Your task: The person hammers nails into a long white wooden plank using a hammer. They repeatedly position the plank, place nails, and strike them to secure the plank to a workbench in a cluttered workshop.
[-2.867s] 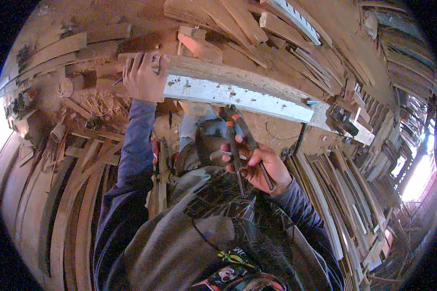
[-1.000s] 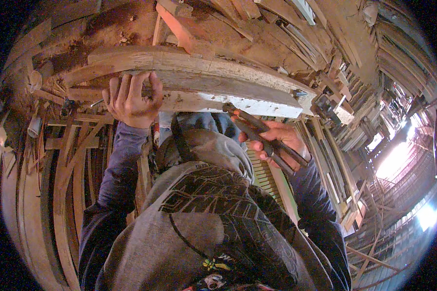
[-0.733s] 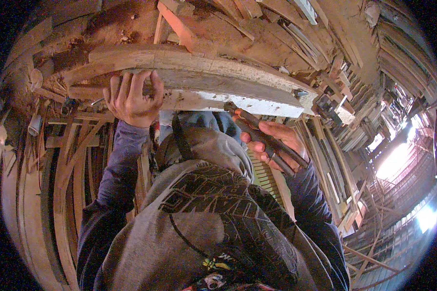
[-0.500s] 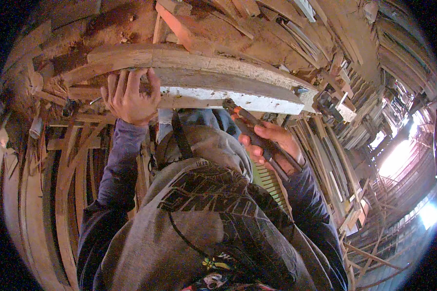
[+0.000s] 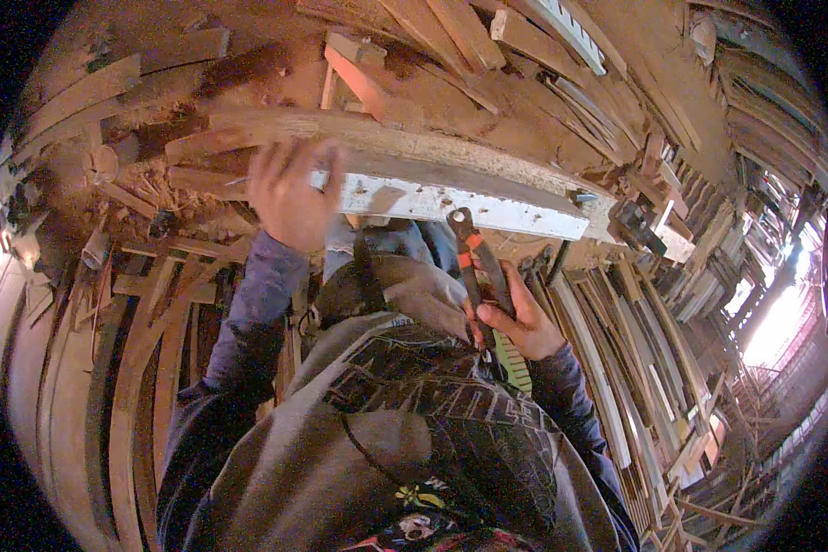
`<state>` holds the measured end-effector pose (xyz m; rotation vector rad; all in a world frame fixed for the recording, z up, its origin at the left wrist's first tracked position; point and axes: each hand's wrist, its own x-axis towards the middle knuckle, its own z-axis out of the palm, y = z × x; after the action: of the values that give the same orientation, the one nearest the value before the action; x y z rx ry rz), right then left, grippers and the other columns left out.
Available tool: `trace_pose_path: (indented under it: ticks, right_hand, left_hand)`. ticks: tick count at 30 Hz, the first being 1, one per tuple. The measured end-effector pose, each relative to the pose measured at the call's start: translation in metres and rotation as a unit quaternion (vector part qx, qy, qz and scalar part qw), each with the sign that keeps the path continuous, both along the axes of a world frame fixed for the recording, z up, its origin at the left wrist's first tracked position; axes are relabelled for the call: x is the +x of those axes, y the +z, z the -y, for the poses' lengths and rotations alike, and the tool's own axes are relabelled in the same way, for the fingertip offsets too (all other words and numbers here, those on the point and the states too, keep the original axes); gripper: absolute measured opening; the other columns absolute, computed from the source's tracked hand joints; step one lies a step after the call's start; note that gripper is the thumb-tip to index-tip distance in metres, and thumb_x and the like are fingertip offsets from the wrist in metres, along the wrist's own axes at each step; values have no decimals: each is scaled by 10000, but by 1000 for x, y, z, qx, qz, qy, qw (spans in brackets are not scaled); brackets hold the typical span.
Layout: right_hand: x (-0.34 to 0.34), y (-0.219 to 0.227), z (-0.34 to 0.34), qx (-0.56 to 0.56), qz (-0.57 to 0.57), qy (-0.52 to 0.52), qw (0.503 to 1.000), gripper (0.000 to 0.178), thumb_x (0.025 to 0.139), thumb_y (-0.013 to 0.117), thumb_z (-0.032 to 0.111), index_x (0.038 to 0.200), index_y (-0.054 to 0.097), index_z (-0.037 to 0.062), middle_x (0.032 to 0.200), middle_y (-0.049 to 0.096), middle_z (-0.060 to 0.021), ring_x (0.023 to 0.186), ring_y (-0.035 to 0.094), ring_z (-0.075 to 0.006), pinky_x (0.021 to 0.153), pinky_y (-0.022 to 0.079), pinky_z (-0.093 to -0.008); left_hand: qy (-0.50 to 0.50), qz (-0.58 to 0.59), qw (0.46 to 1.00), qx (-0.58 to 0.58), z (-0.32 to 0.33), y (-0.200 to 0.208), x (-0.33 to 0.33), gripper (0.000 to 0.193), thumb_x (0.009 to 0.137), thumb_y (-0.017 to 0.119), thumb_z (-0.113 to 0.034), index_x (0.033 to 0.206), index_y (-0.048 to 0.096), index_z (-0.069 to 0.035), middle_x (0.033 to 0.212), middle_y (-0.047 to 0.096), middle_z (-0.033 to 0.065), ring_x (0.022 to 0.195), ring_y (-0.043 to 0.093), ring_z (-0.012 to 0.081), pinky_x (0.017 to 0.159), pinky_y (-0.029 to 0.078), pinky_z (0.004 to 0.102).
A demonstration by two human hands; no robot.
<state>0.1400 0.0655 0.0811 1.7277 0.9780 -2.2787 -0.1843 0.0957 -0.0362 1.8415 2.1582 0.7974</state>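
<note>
A pair of pliers with dark handles and orange marks is gripped in my right hand, head pointing away from me. The head overlaps the near edge of a white-faced wooden board; I cannot tell whether they touch. Small dark spots or bits dot the white face. My left hand is over the left end of this board, beside the thick timber beam. Motion smears its fingers, and whether anything is under them is hidden.
Long planks lie to the right, more timber on the left. Beyond the beam, offcuts and a pinkish-orange wood piece rest on brown, dusty ground. A dark block-like object is near the board's right end.
The pliers have swung more upright. The narrow wood strip that ran between my left hand and the pliers no longer covers the white face. My left hand is now blurred; the view has shifted.
</note>
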Motion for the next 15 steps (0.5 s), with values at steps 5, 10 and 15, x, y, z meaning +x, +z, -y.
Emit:
trace_pose_path:
  ticks: [5, 10, 15]
  right_hand:
    - [10, 25, 3, 144, 86, 252, 953, 747, 906, 653, 410, 1450, 341, 3, 1355, 538, -178, 1358, 395, -330, 1114, 320, -412]
    - [23, 39, 5, 222, 88, 347, 907, 697, 876, 646, 500, 1375, 477, 42, 1244, 643, -126, 1335, 417, -416, 1171, 203, -431]
    - [38, 42, 9, 207, 76, 390, 894, 664, 873, 633, 526, 1338, 501, 71, 1109, 685, -152, 1279, 476, -425, 1182, 163, -457]
  left_hand:
    - [-176, 276, 932, -157, 21, 56, 43, 254, 786, 742, -228, 1020, 715, -133, 913, 686, 110, 817, 669, 312, 705, 540, 396]
    - [-251, 366, 874, -198, 35, 73, 46, 204, 820, 702, -202, 1012, 708, -135, 924, 695, 68, 830, 673, 286, 715, 538, 390]
    - [-287, 398, 838, -238, 41, 71, 52, 151, 818, 642, -115, 957, 699, -128, 879, 683, 57, 824, 669, 280, 705, 526, 384]
